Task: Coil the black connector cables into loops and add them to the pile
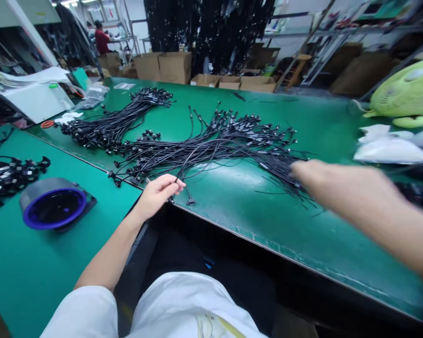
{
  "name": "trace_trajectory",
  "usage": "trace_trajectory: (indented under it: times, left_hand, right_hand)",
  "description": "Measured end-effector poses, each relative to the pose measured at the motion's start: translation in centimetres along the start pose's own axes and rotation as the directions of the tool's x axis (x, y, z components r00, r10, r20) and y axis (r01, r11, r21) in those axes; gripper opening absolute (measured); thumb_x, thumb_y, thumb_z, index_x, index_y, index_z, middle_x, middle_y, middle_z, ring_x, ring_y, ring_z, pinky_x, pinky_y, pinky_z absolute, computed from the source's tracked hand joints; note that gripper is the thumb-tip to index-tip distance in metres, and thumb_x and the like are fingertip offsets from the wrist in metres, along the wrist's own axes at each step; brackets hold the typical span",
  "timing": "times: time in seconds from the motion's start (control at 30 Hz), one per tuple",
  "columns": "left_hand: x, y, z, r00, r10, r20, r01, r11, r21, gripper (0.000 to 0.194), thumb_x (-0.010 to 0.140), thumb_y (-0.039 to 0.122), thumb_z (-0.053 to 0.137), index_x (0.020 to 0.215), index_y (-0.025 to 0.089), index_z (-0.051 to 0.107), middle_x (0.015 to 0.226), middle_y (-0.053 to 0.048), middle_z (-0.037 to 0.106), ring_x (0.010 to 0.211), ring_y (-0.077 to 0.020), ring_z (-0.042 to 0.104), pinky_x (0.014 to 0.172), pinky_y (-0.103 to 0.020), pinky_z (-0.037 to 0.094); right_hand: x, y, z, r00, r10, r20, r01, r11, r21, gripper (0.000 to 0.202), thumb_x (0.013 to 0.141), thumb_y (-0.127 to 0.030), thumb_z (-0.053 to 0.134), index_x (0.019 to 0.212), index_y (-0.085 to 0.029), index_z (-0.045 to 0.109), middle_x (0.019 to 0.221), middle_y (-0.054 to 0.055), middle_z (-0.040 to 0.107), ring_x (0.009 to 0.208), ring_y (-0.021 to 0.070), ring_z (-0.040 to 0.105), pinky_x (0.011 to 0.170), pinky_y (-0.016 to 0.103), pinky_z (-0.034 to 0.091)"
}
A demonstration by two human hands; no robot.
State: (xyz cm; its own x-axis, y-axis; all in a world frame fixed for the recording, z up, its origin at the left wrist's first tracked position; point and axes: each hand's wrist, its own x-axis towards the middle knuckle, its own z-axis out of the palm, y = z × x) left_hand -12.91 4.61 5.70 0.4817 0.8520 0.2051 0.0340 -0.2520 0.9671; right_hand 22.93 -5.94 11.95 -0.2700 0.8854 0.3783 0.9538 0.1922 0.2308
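Note:
Close to the table's front edge, my left hand is closed, with thumb and finger pinching a thin black cable. A small connector dangles from that cable just beyond the fingertips. Smeared by motion, my right hand is over the right end of a pile of thin black strips, which look like cable ties. Its fingers are hidden or blurred. Between the hands and farther back lies a wide bundle of black cables with small connectors at both ends.
Another cable bundle lies farther back left. On the left table are more connectors and a round grey container with a purple rim. At right are white plastic bags and a yellow-green fan. Cardboard boxes stand behind.

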Motion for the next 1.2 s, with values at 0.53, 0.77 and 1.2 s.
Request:
trace_trajectory:
  times: [0.53, 0.77, 1.2]
  left_hand:
    - [-0.8, 2.0, 3.6, 0.915, -0.114, 0.387, 0.384, 0.537, -0.751, 0.018, 0.092, 0.027, 0.057, 0.091, 0.012, 0.065, 0.047, 0.012, 0.023, 0.032, -0.0004, 0.016, 0.036, -0.008, 0.031]
    - [0.6, 1.7, 4.3, 0.954, -0.259, 0.152, 0.290, 0.659, -0.694, 0.027, 0.091, 0.021, 0.055, 0.114, 0.009, 0.062, 0.063, 0.005, 0.051, 0.043, -0.0015, 0.042, 0.038, -0.009, 0.036]
    - [-1.8, 0.1, 11.9, 0.851, -0.092, 0.517, 0.215, 0.959, -0.183, 0.027, 0.096, 0.039, 0.047, 0.084, 0.018, 0.056, 0.062, 0.003, 0.049, 0.057, -0.0106, 0.046, 0.060, -0.024, 0.040]
  right_hand:
    - [-5.4, -1.5, 3.1, 0.938, 0.133, 0.320, -0.326, 0.652, 0.685, 0.027, 0.093, -0.040, 0.048, 0.099, -0.019, 0.064, 0.092, 0.003, 0.070, 0.079, 0.0160, 0.063, 0.070, 0.025, 0.043]
    - [-8.9, -4.3, 4.8, 0.970, 0.138, 0.200, -0.200, 0.921, 0.335, 0.035, 0.098, -0.032, 0.034, 0.103, -0.016, 0.064, 0.082, 0.008, 0.069, 0.068, 0.0178, 0.063, 0.055, 0.027, 0.035]
    - [-5.1, -9.5, 4.2, 0.926, 0.374, 0.047, -0.209, 0.404, 0.890, 0.027, 0.086, -0.042, 0.063, 0.097, -0.018, 0.059, 0.092, 0.005, 0.063, 0.081, 0.0143, 0.057, 0.073, 0.026, 0.043]
